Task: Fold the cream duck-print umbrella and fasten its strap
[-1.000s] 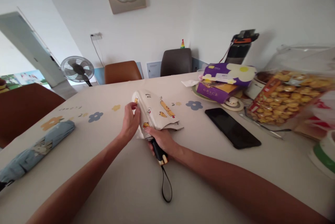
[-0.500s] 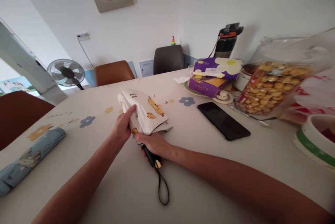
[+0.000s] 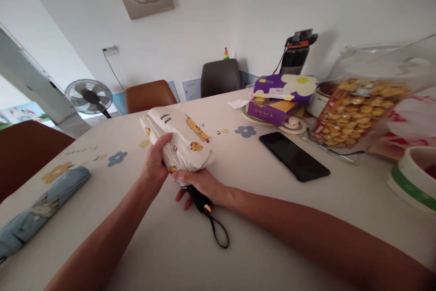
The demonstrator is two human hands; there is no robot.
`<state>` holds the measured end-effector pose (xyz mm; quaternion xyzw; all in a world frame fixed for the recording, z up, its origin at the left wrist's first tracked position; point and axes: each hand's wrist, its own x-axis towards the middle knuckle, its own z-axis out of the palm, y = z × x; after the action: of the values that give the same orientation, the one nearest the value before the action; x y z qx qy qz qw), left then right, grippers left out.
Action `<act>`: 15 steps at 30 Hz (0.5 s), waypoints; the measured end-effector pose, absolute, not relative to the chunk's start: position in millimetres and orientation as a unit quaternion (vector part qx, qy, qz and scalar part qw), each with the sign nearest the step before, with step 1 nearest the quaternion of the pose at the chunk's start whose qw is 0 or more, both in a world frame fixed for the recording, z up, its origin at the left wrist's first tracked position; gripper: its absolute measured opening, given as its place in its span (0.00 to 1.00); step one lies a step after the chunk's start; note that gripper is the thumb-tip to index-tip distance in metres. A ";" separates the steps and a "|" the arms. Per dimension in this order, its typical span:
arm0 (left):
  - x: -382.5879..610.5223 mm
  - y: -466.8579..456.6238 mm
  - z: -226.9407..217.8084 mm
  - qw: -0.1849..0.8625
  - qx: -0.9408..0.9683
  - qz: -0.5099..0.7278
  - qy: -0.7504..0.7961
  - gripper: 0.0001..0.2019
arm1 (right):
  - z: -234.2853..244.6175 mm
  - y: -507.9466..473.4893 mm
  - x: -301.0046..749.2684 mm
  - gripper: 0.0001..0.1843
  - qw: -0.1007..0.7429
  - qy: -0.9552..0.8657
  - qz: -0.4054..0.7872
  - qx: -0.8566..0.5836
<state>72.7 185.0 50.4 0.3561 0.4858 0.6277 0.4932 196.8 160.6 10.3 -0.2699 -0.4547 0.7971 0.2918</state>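
A folded cream umbrella (image 3: 184,139) printed with yellow ducks is raised a little above the table (image 3: 272,218), its tip pointing away from me. My left hand (image 3: 155,164) is wrapped round the bunched canopy. My right hand (image 3: 200,184) grips the black handle (image 3: 200,200) just below the fabric, with some fingers loosened. A black wrist loop (image 3: 220,233) trails from the handle onto the tablecloth.
A folded blue umbrella (image 3: 41,207) lies at the left edge. A black phone (image 3: 294,156) lies to the right, past it a purple box (image 3: 281,100), a clear jar of snacks (image 3: 368,100) and a green-rimmed bowl (image 3: 413,177). Chairs (image 3: 150,96) and a fan (image 3: 88,96) stand behind.
My left hand went from pinching the canopy's edge to wrapping round the fabric. The umbrella has been gathered tighter and lifted, and the wrist loop has dragged along the table.
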 end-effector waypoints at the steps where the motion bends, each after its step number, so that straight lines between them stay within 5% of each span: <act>1: 72.8 184.3 51.3 0.501 0.361 0.621 0.483 0.24 | 12.0 160.9 198.0 0.27 0.291 -0.441 0.812 -0.248; 7: 67.3 186.4 44.8 0.551 0.364 0.590 0.466 0.24 | 12.2 162.0 201.4 0.16 0.235 -0.417 0.841 -0.253; 15: 59.7 195.7 36.3 0.511 0.424 0.575 0.477 0.22 | -2.0 147.8 188.0 0.14 0.350 -0.490 0.724 -0.335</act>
<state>59.7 195.7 36.3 0.4244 0.4770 0.5754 0.5112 188.0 147.8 -2.0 -0.3348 -0.4903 0.7244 0.3505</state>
